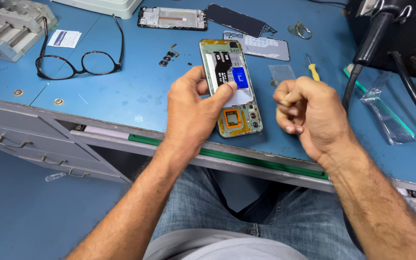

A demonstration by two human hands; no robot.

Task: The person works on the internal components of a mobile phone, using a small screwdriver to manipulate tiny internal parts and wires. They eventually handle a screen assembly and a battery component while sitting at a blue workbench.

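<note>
Nearest to me are both my forearms, reaching over my jeans (208, 202) to the blue workbench (121, 91). With my left hand (191, 113) I hold the opened phone (231, 86), which lies flat near the front edge of the bench with its inside parts showing; the thumb presses on its middle and the fingers grip its left side. At the right of the phone, close but not touching, my right hand (306, 113) is curled into a loose fist, and I cannot tell if something is pinched inside. Black eyeglasses (80, 60) lie far at the left, and a small yellow screwdriver (313, 68) lies behind the right hand.
</note>
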